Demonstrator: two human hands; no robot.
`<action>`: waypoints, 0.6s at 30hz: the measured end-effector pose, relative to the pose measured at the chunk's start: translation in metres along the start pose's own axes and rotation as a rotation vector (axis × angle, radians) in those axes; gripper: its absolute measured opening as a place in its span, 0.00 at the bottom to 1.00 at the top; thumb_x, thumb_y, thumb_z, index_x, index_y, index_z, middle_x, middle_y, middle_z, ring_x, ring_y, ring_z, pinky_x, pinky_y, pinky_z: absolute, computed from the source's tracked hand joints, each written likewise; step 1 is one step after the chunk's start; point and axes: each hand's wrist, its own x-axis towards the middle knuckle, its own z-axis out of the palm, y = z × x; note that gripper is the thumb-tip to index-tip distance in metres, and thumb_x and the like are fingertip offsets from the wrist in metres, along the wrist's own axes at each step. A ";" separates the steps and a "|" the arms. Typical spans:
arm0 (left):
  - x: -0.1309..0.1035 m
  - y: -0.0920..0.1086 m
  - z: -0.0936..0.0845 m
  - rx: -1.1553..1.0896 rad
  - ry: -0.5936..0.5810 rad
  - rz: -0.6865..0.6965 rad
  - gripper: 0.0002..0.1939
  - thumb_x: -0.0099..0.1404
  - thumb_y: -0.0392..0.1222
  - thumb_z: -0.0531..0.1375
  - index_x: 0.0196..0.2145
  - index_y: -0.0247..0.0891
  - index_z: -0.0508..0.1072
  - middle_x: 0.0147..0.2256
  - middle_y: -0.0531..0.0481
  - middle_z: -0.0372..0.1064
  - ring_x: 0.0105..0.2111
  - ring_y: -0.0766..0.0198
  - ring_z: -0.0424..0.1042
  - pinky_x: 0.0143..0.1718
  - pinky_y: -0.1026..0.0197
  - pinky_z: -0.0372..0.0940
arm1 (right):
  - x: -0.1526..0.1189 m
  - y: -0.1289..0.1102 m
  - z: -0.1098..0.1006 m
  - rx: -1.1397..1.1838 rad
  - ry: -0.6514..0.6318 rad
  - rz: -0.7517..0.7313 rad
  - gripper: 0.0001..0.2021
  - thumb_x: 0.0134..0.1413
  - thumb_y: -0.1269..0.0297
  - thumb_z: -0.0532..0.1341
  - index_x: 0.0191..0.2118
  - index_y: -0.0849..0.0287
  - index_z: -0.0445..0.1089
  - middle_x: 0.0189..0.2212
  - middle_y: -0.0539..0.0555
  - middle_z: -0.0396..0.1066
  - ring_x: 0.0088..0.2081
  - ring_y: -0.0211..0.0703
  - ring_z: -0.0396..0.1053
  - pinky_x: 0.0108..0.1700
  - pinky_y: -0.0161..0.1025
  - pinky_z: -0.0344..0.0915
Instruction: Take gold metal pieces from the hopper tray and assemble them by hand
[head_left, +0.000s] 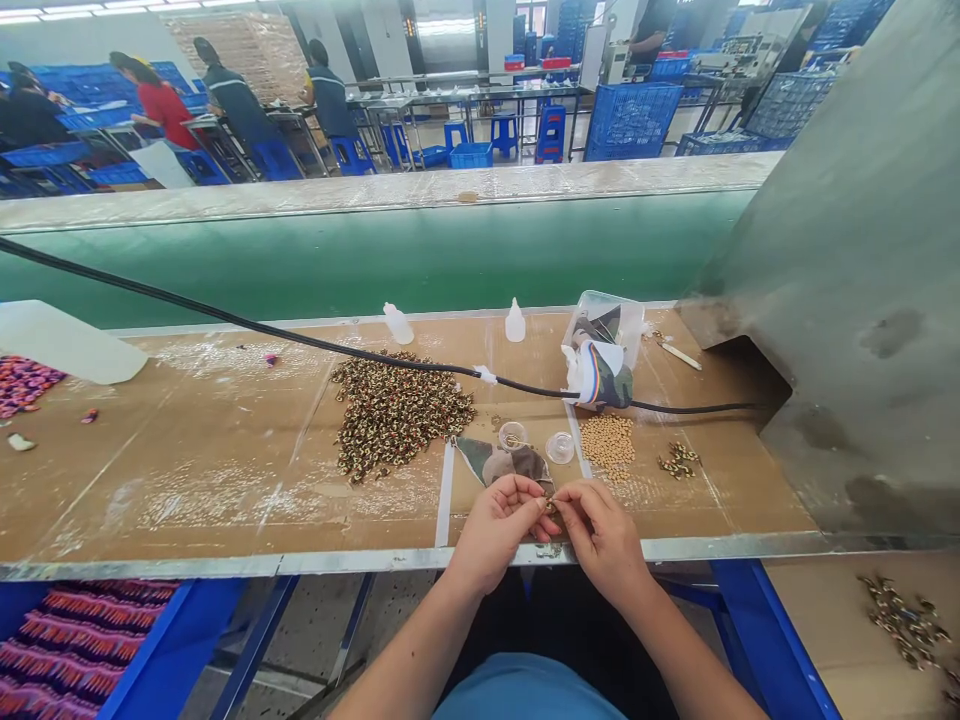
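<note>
My left hand [504, 522] and my right hand [602, 532] meet at the table's front edge, fingertips pinched around one small gold-and-dark piece [551, 506]. Just behind them lies a camouflage cloth [504, 462], with two small clear round dishes [513, 435] [559, 447] beyond it. A large heap of similar small pieces [401, 410] spreads to the left. Right of the dishes are a pile of tan discs [607, 445] and a small cluster of gold-and-dark pieces [679, 460].
A black cable [360, 352] crosses above the table. Behind stand two white bottles [398, 324] [515, 322] and a clear box [632, 325] with cloth. A metal housing [840, 300] rises at right. Beyond the green belt [375, 252], several people sit at tables.
</note>
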 end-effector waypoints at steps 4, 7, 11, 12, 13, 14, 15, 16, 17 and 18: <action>0.000 0.000 -0.001 0.007 -0.011 -0.002 0.20 0.46 0.46 0.67 0.30 0.31 0.64 0.20 0.51 0.67 0.21 0.69 0.68 0.24 0.68 0.63 | 0.001 0.000 0.000 0.012 -0.016 0.006 0.04 0.62 0.71 0.52 0.36 0.59 0.62 0.31 0.50 0.64 0.33 0.34 0.64 0.34 0.30 0.60; 0.000 -0.001 -0.002 0.001 -0.021 0.013 0.20 0.47 0.46 0.67 0.30 0.31 0.64 0.20 0.52 0.67 0.22 0.69 0.68 0.24 0.68 0.63 | 0.001 0.001 0.000 0.033 -0.024 0.007 0.04 0.62 0.72 0.53 0.35 0.59 0.62 0.31 0.50 0.64 0.33 0.34 0.64 0.35 0.29 0.60; -0.001 -0.002 -0.003 0.012 -0.034 0.026 0.21 0.47 0.48 0.67 0.30 0.31 0.64 0.20 0.51 0.67 0.21 0.69 0.68 0.25 0.67 0.64 | 0.000 0.001 0.001 0.040 -0.027 -0.002 0.04 0.61 0.73 0.53 0.36 0.59 0.63 0.31 0.50 0.65 0.34 0.34 0.64 0.36 0.29 0.60; -0.001 -0.003 -0.003 0.018 -0.038 0.030 0.21 0.47 0.48 0.67 0.30 0.31 0.64 0.20 0.51 0.67 0.21 0.69 0.68 0.25 0.67 0.64 | 0.000 0.002 0.001 0.038 -0.028 -0.005 0.04 0.61 0.73 0.53 0.36 0.59 0.63 0.31 0.50 0.65 0.34 0.34 0.64 0.36 0.29 0.61; -0.001 -0.004 -0.003 0.024 -0.041 0.034 0.21 0.47 0.48 0.67 0.30 0.32 0.64 0.20 0.50 0.67 0.21 0.69 0.67 0.25 0.66 0.64 | 0.000 0.002 0.001 0.036 -0.026 -0.008 0.04 0.61 0.73 0.53 0.36 0.59 0.63 0.31 0.50 0.65 0.34 0.34 0.64 0.36 0.29 0.61; -0.001 -0.004 -0.003 0.028 -0.042 0.038 0.21 0.48 0.49 0.67 0.30 0.32 0.64 0.20 0.50 0.67 0.21 0.69 0.67 0.25 0.66 0.64 | 0.000 0.002 0.002 0.034 -0.024 -0.009 0.04 0.61 0.73 0.53 0.36 0.59 0.63 0.31 0.51 0.65 0.34 0.34 0.64 0.36 0.29 0.61; -0.001 -0.005 -0.003 0.032 -0.039 0.044 0.21 0.48 0.49 0.67 0.30 0.32 0.63 0.20 0.50 0.67 0.21 0.69 0.67 0.25 0.66 0.63 | 0.000 0.002 0.002 0.034 -0.020 -0.009 0.04 0.61 0.73 0.53 0.36 0.59 0.63 0.31 0.51 0.65 0.34 0.34 0.65 0.36 0.29 0.61; 0.000 -0.006 -0.003 0.036 -0.035 0.051 0.21 0.48 0.49 0.66 0.31 0.32 0.64 0.20 0.50 0.67 0.21 0.69 0.67 0.26 0.66 0.64 | 0.000 0.001 0.002 0.037 -0.014 -0.006 0.04 0.61 0.72 0.53 0.36 0.59 0.63 0.31 0.51 0.65 0.34 0.34 0.65 0.36 0.29 0.62; 0.000 -0.007 -0.003 0.041 -0.027 0.065 0.21 0.49 0.49 0.66 0.31 0.32 0.64 0.20 0.50 0.67 0.21 0.68 0.67 0.26 0.66 0.64 | 0.000 0.001 0.002 0.043 -0.007 0.000 0.04 0.61 0.72 0.53 0.35 0.59 0.63 0.31 0.51 0.66 0.33 0.34 0.65 0.36 0.29 0.62; -0.001 -0.008 -0.003 0.049 -0.018 0.084 0.20 0.50 0.49 0.66 0.31 0.32 0.64 0.21 0.50 0.68 0.22 0.68 0.67 0.27 0.66 0.64 | 0.000 0.000 0.002 0.049 0.005 0.008 0.05 0.61 0.72 0.53 0.35 0.59 0.64 0.31 0.51 0.66 0.33 0.34 0.65 0.35 0.29 0.62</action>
